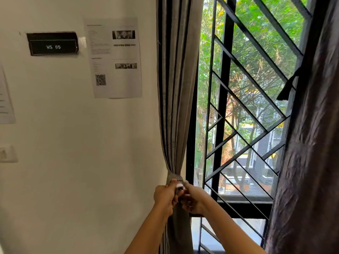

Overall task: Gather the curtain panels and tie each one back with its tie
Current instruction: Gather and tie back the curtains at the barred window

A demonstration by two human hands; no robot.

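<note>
Left hand (165, 196): fingers curled; we read it as gripping one end of the tie (175, 177) in front of the gathered fabric.
Right hand (192, 200): fingers curled round the other end of the tie, touching the left hand (motion blur hides the fingertips).
Tie: wrapped round the left panel at its narrowest point, just above both hands; a small white patch (179, 186) shows between them.
Left curtain panel (176, 88): grey-brown, drawn into tight vertical folds at the left edge of the window, against the white wall (91, 143).
Right curtain panel (311, 162): dark, hanging ungathered down the right edge of the view; a dark strip (288, 87) hangs at its inner edge, and we cannot tell what it is.
Wall items: black sign (53, 45) reading "WS 05", printed sheet (114, 57) with a QR code, switch plate (7, 154) lower left.
Window grille (247, 107): black bars in a diagonal pattern between the two panels; green trees (256, 24) beyond.
</note>
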